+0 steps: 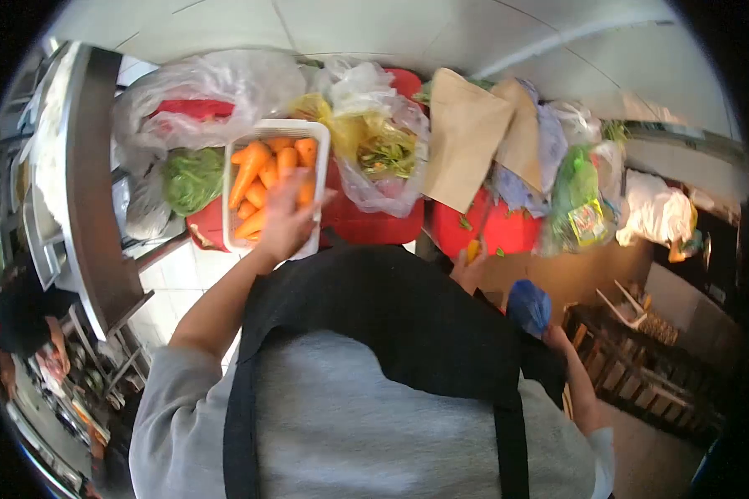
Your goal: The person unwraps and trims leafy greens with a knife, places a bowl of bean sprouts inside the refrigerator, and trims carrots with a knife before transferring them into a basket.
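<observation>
My left hand (287, 220) reaches over a white plastic basket (320, 137) of orange carrots (250, 175). Its fingers look apart, slightly blurred, with the thumb stretched out to the right. Further right, my right hand (471, 270) is closed on a small yellow-orange object (473, 249); its exact kind is unclear. The black apron (374, 308) covers part of that arm. Beyond this hand is a red surface (508, 229) with bits of green leaf on it.
Leafy greens (193, 181) in clear plastic lie left of the basket. Right of it are a bag of greens (383, 158), brown paper (466, 137) and a green bag (578, 200). A blue plastic-looking item (528, 308) is near a bare forearm (578, 378). A steel counter (100, 208) stands left; a person (25, 324) is beyond.
</observation>
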Available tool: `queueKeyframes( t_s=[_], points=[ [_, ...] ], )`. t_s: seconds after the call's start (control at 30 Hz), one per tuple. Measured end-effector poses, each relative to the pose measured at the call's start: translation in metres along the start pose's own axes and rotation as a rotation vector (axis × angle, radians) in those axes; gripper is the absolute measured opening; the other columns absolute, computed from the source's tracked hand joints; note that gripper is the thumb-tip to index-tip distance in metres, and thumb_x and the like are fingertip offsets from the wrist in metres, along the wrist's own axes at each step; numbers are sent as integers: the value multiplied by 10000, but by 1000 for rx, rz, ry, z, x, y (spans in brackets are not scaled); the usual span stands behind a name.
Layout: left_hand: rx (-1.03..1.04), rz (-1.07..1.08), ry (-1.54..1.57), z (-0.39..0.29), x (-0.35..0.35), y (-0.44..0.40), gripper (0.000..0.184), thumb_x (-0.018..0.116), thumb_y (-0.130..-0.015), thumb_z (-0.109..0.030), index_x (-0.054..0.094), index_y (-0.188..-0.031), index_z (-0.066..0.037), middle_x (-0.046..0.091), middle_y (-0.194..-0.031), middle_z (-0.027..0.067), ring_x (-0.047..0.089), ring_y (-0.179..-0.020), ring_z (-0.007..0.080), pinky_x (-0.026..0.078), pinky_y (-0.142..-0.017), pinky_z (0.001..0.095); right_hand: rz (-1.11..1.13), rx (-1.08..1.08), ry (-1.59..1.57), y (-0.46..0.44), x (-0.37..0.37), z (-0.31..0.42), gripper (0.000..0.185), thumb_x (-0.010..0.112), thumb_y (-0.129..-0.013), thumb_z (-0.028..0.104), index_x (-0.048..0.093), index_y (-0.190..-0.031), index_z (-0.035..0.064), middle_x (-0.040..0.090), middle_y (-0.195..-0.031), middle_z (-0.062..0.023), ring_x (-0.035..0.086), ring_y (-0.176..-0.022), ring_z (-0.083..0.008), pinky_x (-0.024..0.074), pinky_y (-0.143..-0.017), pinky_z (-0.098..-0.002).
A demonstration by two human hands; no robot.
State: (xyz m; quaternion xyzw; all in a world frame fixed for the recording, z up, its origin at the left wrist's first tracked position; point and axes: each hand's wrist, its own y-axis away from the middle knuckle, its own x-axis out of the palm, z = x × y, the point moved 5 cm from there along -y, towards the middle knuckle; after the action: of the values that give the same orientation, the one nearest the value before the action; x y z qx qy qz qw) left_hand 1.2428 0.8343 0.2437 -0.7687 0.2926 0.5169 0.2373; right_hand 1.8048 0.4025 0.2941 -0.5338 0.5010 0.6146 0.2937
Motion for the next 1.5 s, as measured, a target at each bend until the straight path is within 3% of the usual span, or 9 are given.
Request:
queueKeyframes(
  t_s=[0.2,0.3,0.53,0.93,0.97,1.17,1.23,1.3,1.5],
  points=[
    [491,242,105,-66,78,-58,515,581,-806,-213,519,-1305,-319,173,-1539,137,227,-1379,416,312,-1051,570,66,-375,-199,-6,74,144,468,585,-885,210,415,-1288,41,584,-1022,-230,572,-938,-386,460,-779,-428],
    [331,510,18,-76,92,-72,443,632,-768,-288,592,-1209,-302,232,-1503,161,242,-1357,439,326,-1051,546,130,-544,-289,22,107,221,474,597,-878,200,420,-1287,37,583,-1025,-221,573,-940,-371,460,-786,-416],
    [60,381,138,-52,117,-80,551,668,-734,-339,533,-1237,-160,294,-1451,202,287,-1330,423,304,-1075,504,267,-747,-439,68,134,308,488,625,-862,175,431,-1284,28,578,-1034,-202,573,-944,-337,462,-802,-388],
    [-411,-264,462,68,117,-148,877,747,-675,-365,374,-1342,65,362,-1387,264,372,-1278,377,339,-1073,419,250,-714,-727,72,137,280,515,673,-833,133,449,-1280,11,571,-1047,-169,574,-951,-279,465,-829,-341],
    [-386,-3,589,75,101,-165,917,753,-686,-313,305,-1387,73,345,-1398,260,473,-1187,337,414,-1006,391,250,-692,-773,76,138,273,517,677,-831,130,450,-1280,10,570,-1049,-166,574,-951,-274,465,-831,-337],
    [-430,-88,366,117,60,-219,882,723,-745,-341,291,-1407,49,316,-1420,251,579,-1074,314,454,-966,378,302,-610,-958,101,142,248,532,702,-816,109,460,-1278,2,566,-1055,-150,575,-955,-245,466,-845,-313],
    [-427,-52,598,115,43,-222,912,701,-729,-435,313,-1397,50,282,-1460,256,261,-1368,369,248,-1131,396,260,-648,-793,110,131,254,515,727,-798,107,497,-1250,16,579,-1004,-122,572,-905,-196,474,-814,-291],
    [-406,-56,592,118,46,-227,947,722,-719,-436,288,-1410,46,256,-1460,276,261,-1362,389,262,-1124,397,244,-671,-684,115,127,252,502,740,-789,112,519,-1231,28,595,-990,-116,584,-902,-183,483,-803,-290],
    [-557,53,423,106,45,-217,1010,768,-695,-427,189,-1489,-190,266,-1406,349,403,-1254,449,362,-1056,440,308,-845,-493,123,159,240,483,732,-777,189,531,-1198,64,625,-1063,-163,623,-963,-325,499,-799,-396]
  ],
)
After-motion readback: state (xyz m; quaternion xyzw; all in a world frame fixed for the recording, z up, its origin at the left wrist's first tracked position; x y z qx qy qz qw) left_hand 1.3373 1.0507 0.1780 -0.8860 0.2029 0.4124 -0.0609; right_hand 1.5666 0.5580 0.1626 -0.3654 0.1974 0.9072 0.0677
